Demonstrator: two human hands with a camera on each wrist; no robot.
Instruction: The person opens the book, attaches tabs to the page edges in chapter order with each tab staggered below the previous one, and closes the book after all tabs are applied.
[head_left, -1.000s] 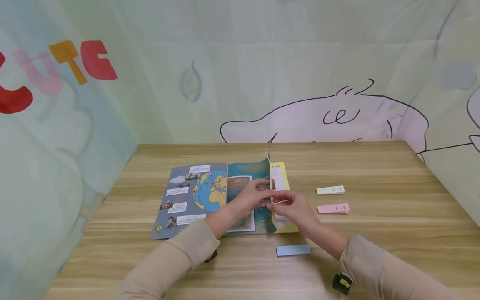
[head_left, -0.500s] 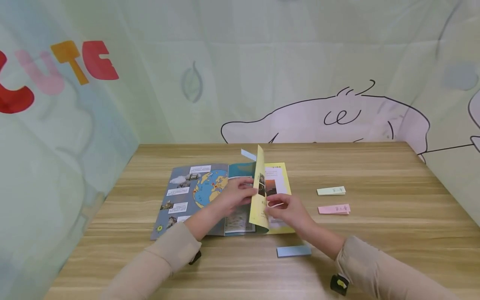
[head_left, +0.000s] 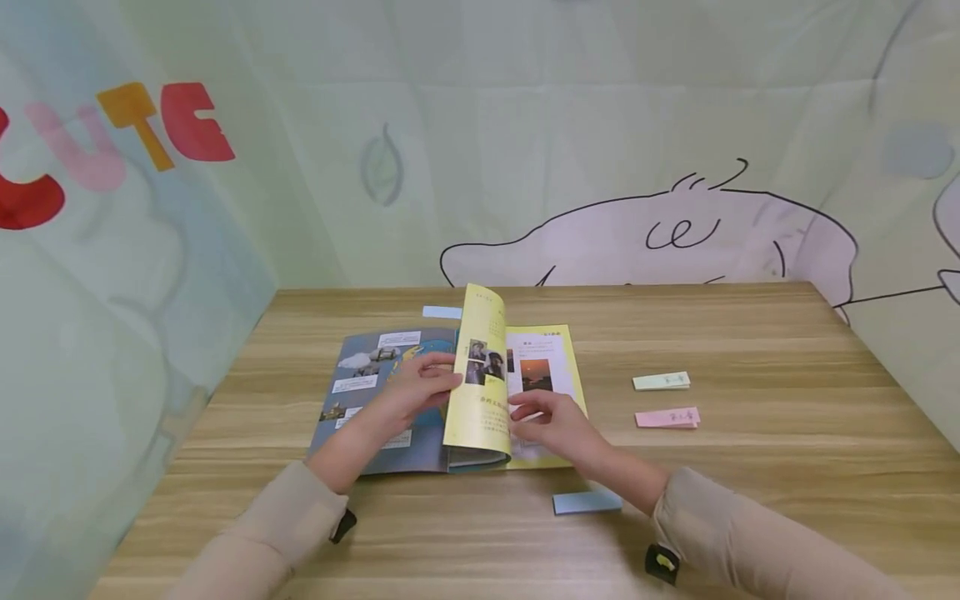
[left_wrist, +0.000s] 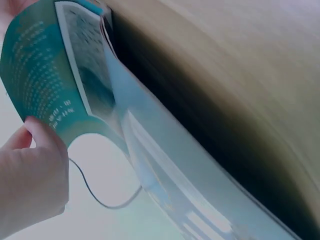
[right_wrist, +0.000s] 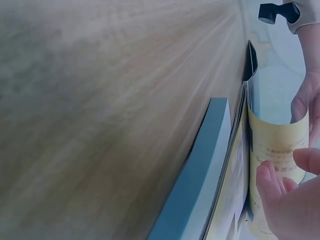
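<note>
Two hands work an open book (head_left: 390, 392) lying flat on the wooden surface (head_left: 750, 475). Left hand (head_left: 416, 387) fingers grip a raised yellow page (head_left: 476, 392) by its edge — keeping it upright — while the right hand (head_left: 551, 421), fingers relaxed, rests on the page right of it, pinning it flat.

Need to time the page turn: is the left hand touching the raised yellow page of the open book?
Touching. In the head view the left hand has its fingertips on the raised yellow page, no gap between them.
</note>
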